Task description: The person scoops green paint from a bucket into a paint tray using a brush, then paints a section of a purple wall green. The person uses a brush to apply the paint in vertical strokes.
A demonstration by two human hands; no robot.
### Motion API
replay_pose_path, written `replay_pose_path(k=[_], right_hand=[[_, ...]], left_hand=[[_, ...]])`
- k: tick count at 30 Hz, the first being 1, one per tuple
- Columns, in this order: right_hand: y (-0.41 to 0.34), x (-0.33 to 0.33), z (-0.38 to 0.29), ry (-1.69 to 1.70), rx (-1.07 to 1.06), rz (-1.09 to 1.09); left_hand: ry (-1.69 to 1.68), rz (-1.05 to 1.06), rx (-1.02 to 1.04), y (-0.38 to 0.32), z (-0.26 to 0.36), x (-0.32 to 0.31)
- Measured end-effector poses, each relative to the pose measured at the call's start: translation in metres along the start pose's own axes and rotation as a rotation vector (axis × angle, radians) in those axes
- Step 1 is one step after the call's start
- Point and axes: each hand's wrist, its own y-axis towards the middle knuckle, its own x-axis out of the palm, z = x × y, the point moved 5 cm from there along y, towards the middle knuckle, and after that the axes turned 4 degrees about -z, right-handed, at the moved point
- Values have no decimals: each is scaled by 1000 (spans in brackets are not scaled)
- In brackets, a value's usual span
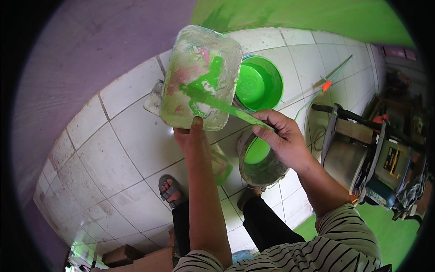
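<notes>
My left hand [192,136] grips the near edge of a paint-smeared plastic tray [173,102], thumb on its face. My right hand [283,139] holds a flat stick [243,113] coated in green paint, whose far end lies against the tray's surface. Green, pink and whitish paint marks the tray. Just right of the tray, partly hidden by it, a bucket of green paint [251,81] stands on the floor. Below my right hand is a dirty bucket with a wire handle [265,173], also holding green paint.
White floor tiles [132,153] meet a purple wall [102,44] and a green wall [306,17]. A thin rod with an orange part [326,85] lies at the right. Beyond my right arm stands a rack with containers [346,163]. Cardboard boxes [153,260] are near my feet.
</notes>
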Motion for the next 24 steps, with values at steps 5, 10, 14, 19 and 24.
replay_pose_path(k=[5,10,14,19,24], right_hand=[[-2,-6,-4,142,-39,-26],[-18,-44,-28,182,-80,-4],[-36,-98,-27,220,-55,135],[-17,-151,-8,-75,189,235],[72,-144,52,-1083,156,196]], left_hand=[[61,-10,-24,1,-5,-3],[20,11,17,0,-9,2],[24,18,48,3,-2,-5],[-33,96,-8,5,-4,-11],[-36,72,-27,6,-3,-5]])
